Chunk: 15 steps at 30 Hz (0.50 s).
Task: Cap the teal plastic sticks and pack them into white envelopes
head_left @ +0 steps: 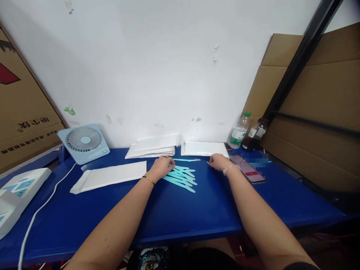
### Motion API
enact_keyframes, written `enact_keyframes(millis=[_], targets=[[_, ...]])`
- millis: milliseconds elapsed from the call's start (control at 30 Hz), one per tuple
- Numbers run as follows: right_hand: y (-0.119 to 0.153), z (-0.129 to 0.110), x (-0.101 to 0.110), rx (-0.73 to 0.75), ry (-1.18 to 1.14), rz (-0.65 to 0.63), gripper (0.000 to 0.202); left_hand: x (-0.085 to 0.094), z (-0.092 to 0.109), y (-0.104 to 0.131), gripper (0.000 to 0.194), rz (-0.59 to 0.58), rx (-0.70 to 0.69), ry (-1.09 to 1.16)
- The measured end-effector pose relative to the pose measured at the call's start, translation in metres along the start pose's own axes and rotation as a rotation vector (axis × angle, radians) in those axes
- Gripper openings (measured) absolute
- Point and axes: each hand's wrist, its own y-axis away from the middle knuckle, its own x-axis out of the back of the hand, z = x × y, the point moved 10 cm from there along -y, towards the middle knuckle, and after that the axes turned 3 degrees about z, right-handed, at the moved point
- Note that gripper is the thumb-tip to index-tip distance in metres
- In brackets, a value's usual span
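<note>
Several thin turquoise sticks lie fanned out on the blue table, their left ends beside my left hand. One more turquoise stick lies apart behind them, its left end at my left fingertips, which are pressed together; whether they grip it is too small to tell. My right hand is closed to the right of the sticks, with a small pale tip showing at its fingers. White packets lie behind the hands, one stack at the left and another at the right.
A white padded packet lies left of my hands. Farther left are a light blue fan with a white cable and a white device. On the right are a phone, a clear bottle and a dark bottle.
</note>
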Motion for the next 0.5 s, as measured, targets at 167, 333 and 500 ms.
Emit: enact_keyframes(millis=[167,333,500], targets=[[0.005,-0.038,-0.011,0.163,-0.075,-0.026,0.003,-0.006,-0.001,0.001,0.017,-0.095,0.013,0.057],[0.007,-0.051,-0.006,0.279,-0.267,0.056,0.025,-0.005,0.003,0.003,0.015,-0.103,-0.04,0.091],[0.005,-0.052,0.0,0.276,-0.541,0.07,0.011,-0.003,0.002,0.004,0.026,-0.092,-0.039,0.15]])
